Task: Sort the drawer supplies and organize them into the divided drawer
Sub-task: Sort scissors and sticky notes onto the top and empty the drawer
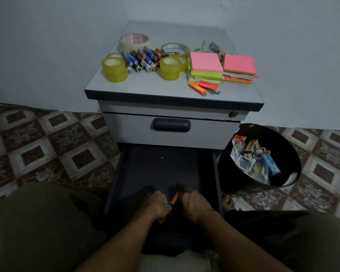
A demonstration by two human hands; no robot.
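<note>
The lower drawer (pixel 161 167) of a grey cabinet stands pulled out, dark inside. Both my hands are low in its front part. My left hand (pixel 157 203) grips a small orange and blue object (pixel 173 202), perhaps a cutter. My right hand (pixel 194 203) is curled next to it, and what it holds is hidden. On the cabinet top (pixel 145 85) lie yellow tape rolls (pixel 114 69), a pile of batteries (pixel 143 58), pink and green sticky-note pads (pixel 206 65) and colored flag strips (pixel 204 87).
A black bin (pixel 241 181) with packaging scraps stands on the tiled floor right of the drawer. The upper drawer (pixel 171 125) is closed. My knees flank the open drawer. A wall lies behind the cabinet. Clips or keys (pixel 212 47) lie at the back of the top.
</note>
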